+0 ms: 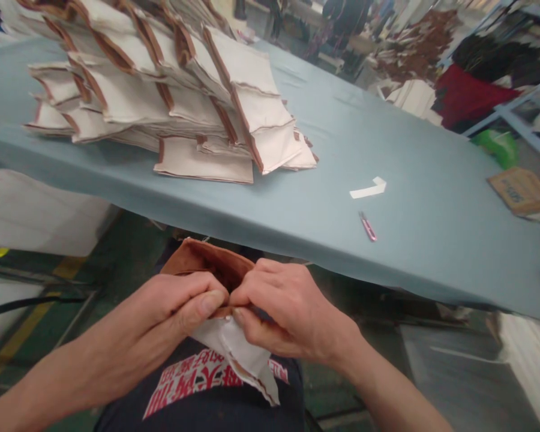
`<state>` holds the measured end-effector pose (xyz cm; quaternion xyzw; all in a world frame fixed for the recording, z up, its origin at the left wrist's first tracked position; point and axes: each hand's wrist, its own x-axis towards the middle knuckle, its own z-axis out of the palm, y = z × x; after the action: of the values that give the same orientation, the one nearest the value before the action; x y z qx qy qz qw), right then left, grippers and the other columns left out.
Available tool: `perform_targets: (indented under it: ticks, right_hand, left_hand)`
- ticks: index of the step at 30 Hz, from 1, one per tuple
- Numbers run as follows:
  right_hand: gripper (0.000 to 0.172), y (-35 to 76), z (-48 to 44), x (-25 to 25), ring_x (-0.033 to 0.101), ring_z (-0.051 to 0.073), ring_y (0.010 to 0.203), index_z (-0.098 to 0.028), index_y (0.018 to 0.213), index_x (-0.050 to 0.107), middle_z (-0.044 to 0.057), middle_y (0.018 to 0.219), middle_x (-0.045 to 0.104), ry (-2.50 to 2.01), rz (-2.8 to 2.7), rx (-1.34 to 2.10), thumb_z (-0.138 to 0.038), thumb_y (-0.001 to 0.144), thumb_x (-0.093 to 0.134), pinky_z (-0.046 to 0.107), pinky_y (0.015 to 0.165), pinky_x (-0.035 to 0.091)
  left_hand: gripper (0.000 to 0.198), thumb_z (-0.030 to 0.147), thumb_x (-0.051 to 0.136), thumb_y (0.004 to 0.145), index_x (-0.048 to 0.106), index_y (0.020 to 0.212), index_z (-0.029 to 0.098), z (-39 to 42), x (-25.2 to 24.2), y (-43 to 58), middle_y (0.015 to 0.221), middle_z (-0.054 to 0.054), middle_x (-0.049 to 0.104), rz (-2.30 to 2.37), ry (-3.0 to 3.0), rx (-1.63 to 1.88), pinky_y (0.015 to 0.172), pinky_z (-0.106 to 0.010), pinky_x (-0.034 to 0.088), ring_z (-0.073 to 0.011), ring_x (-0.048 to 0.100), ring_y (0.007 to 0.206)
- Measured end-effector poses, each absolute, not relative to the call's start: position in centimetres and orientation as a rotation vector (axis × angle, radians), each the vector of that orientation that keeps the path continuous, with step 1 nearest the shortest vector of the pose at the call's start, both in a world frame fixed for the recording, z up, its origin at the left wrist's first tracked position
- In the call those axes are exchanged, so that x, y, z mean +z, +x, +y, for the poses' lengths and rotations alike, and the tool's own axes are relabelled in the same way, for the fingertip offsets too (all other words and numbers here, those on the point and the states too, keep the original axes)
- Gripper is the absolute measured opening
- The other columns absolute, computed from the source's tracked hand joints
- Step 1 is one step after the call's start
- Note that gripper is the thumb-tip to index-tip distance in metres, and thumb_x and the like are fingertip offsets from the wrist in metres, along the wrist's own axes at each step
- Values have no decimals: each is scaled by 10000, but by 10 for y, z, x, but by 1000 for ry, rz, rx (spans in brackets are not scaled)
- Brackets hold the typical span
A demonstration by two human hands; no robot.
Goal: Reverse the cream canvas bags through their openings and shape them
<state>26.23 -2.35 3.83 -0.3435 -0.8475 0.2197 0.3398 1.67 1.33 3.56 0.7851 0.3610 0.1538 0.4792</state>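
- Head view: the person's left hand (186, 306) pinches the rim of a piece (200, 255), thumb pressed against the bent forefinger.
- The right hand (288, 306) pinches the same rim just beside it, thumb and forefinger together; the tips of the two hands nearly meet. Its other fingers are curled in.
- The piece is held up between both hands, in front of the dark apron (198, 384) and just off the near edge of the table (315, 198). Its brown side gapes open behind the fingers; a white part hangs below them, over the apron's red and white lettering.
- Work on this piece appears to be under way: both hands are at its rim, and it has not been set down. What exactly the fingertips do there is too small to tell.
- On the table stands a pile (171, 108) of like pieces, white with brown edges, stacked in overlapping rows. Whether these are finished or waiting, one cannot tell.
- So one piece is in hand and many lie together; how many are left cannot be judged.
- The snips (368, 227) lie untouched on the table, near a bent white strip (369, 188), both well apart from the hands.
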Motion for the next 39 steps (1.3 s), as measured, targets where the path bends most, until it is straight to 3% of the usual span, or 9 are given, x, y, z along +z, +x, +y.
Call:
perform_targets:
  ticks: [4,9,13,21,26,28,30,33,39]
  right_hand:
    - [266,264,-24,36,679,160,761,-225,970,666,34,874,804,-902,-2249,527,-249,1184,510,311,786,551]
    - [256,269,-20,29,697,169,840,-224,1007,668,39,938,799,-925,-2242,707,-304,1207,530,320,840,556]
    - [225,273,-14,26,696,183,899,-210,1046,689,54,976,794,-866,-2260,879,-270,1198,535,314,832,548]
    - [197,269,0,14,721,208,1063,-218,1056,705,76,1085,808,-900,-2234,909,-244,1179,553,379,1022,569]
    - [192,264,-8,-12,699,241,1315,-209,1230,709,146,1406,770,-1072,-1727,1010,-368,1147,640,427,1094,566]
    - [257,262,-20,-20,724,235,1247,-202,1279,714,133,1372,789,-1170,-1592,1190,-400,1118,680,397,1037,575]
    - [256,258,-31,-26,739,203,1032,-195,1194,755,67,1158,825,-1246,-1567,1395,-419,1068,743,342,918,563]
    - [283,251,-41,-30,586,130,708,-183,965,771,-33,809,715,-1357,-1533,1560,-461,1007,798,260,671,429]
    - [371,246,-41,-18,409,102,598,-190,838,674,-69,666,530,-1390,-1242,1615,-514,995,763,234,550,300]
  left_hand:
    - [534,494,401,1158,542,712,235,19,34,26,669,47,566,753,1858,266,547,-214,418,-132,513,604]
    - [516,493,413,1133,599,735,223,18,26,23,701,29,582,703,1787,178,598,-248,425,-149,523,642]
    - [490,438,428,1125,518,690,230,16,10,21,637,52,471,683,1810,257,540,-249,346,-125,428,579]
    - [442,430,493,1098,561,708,234,20,11,27,650,55,529,812,1910,337,534,-235,382,-127,492,582]
    - [483,405,540,1074,423,635,240,19,12,26,634,63,400,930,1859,483,488,-233,342,-117,401,547]
    - [493,384,558,1065,443,609,235,19,9,24,646,53,431,985,1830,567,522,-227,392,-124,450,574]
    - [503,382,565,1072,482,599,232,19,5,21,650,51,459,1018,1797,607,540,-228,420,-124,463,572]
    - [506,400,577,1080,525,606,231,19,1,18,635,55,465,1059,1796,593,504,-236,397,-117,419,532]
    - [483,431,590,1063,581,623,232,14,-1,19,594,61,456,1222,1816,629,468,-239,337,-118,397,521]
